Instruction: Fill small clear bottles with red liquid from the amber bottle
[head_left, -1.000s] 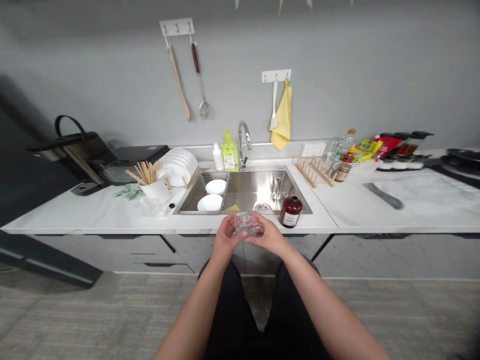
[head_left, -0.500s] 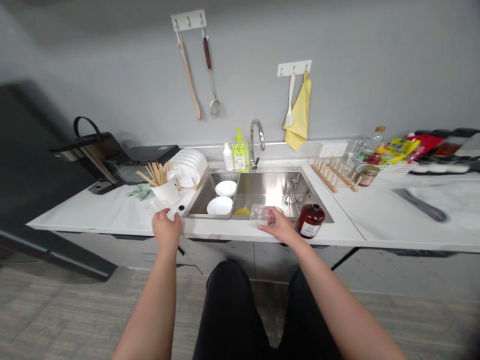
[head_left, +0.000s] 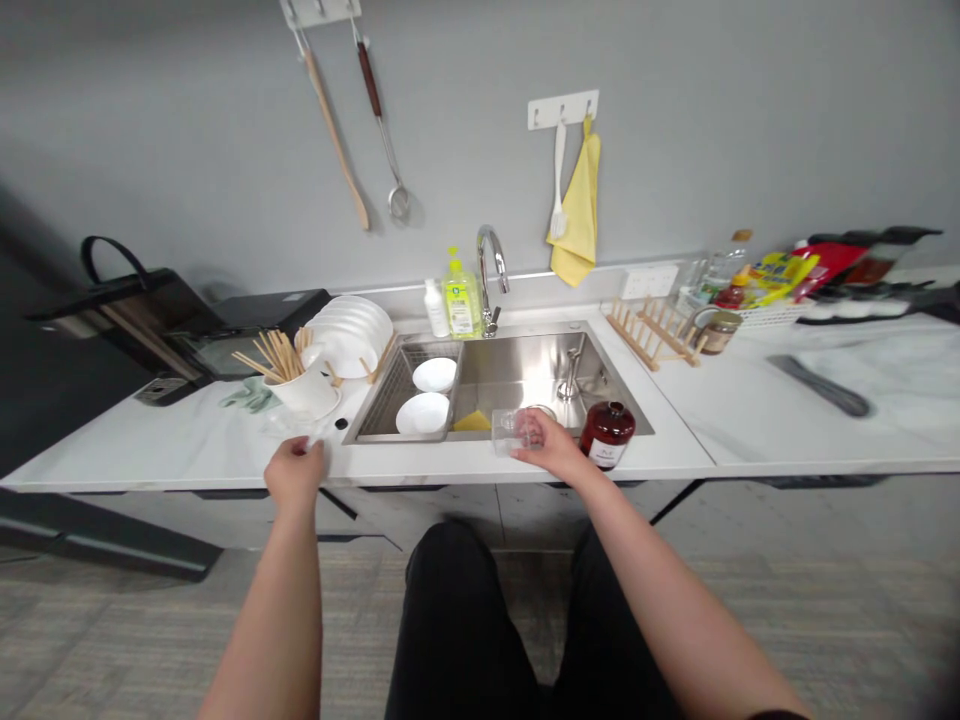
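Right grip (head_left: 553,444) — holding clear, square plastic container (head_left: 505,433); left grip (head_left: 294,474) — narrow, contents I cannot tell; both near white marbled table (head_left: 427,466)'s front edge.

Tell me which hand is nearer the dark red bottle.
Right. The right hand, holding a clear container, is just left of the dark red bottle; the left hand is farther off, near the white pot.

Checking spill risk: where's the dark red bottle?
Head view, right of centre: the dark red bottle stands by the front right corner of the sink, just beyond the right hand's outer side.
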